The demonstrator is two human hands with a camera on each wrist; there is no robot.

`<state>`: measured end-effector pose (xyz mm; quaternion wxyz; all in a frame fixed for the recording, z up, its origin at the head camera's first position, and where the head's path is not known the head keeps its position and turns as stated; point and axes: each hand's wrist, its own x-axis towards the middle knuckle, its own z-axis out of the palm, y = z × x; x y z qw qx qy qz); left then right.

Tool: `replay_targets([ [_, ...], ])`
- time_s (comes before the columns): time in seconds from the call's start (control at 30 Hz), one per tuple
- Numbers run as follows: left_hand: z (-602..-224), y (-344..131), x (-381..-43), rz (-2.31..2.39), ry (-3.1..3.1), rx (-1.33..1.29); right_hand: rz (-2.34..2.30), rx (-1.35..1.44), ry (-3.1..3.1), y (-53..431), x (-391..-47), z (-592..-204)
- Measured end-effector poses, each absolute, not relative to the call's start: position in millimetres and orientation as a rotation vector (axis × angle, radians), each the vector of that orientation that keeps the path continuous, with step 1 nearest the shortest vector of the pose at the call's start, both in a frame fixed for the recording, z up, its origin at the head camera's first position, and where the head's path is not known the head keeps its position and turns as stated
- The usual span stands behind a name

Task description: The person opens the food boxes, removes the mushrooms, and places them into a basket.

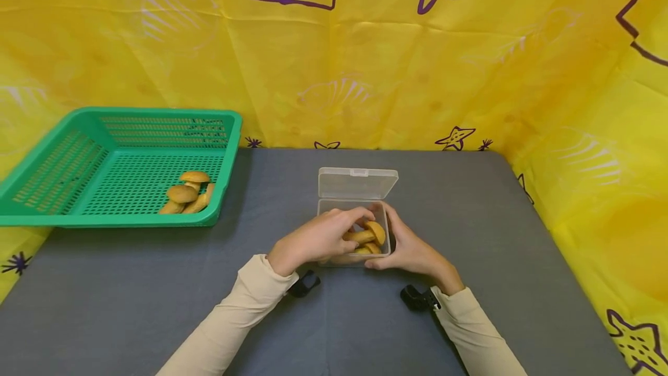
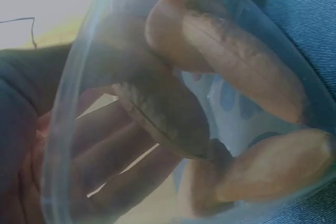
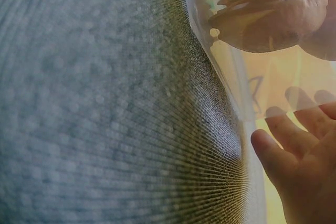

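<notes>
A clear plastic box [image 1: 387, 234] with its hinged lid [image 1: 357, 183] raised stands in front of me, with several brown-capped mushrooms [image 2: 262, 174] inside. My left hand [image 1: 323, 237] reaches over the rim, thumb and fingers curled about a mushroom [image 1: 377, 232] lying uppermost in the box. Through the box wall in the left wrist view, that hand's fingers show behind the mushrooms. With my right hand [image 1: 414, 251] I grip the box's right side, thumb at the front corner and fingers along the side wall.
At the left stands a green mesh basket [image 1: 228, 173] with several mushrooms [image 1: 182, 193] in its near right corner. A grey cloth [image 1: 459, 202] covers the table. Patterned yellow fabric [image 1: 292, 74] hangs behind it and along the right.
</notes>
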<state>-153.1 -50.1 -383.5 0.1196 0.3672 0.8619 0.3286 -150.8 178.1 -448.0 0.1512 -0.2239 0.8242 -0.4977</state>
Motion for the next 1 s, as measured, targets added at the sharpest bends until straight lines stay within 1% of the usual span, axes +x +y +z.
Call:
replay_targets([
  [0.23, -385.4, -48.9, -151.6, 0.926, 2.584, 1.088, -1.444, -0.669, 2.356, 177.1, -151.0, -446.7],
  [0.53, -385.8, -52.1, -152.5, 1.051, 2.601, 1.134, -1.438, -0.657, 2.374, 177.0, -149.4, -445.2],
  [1.0, -363.6, -75.5, -145.8, 1.191, 2.636, 1.092, -1.438, -0.707, 2.374, 178.6, -151.7, -448.3],
])
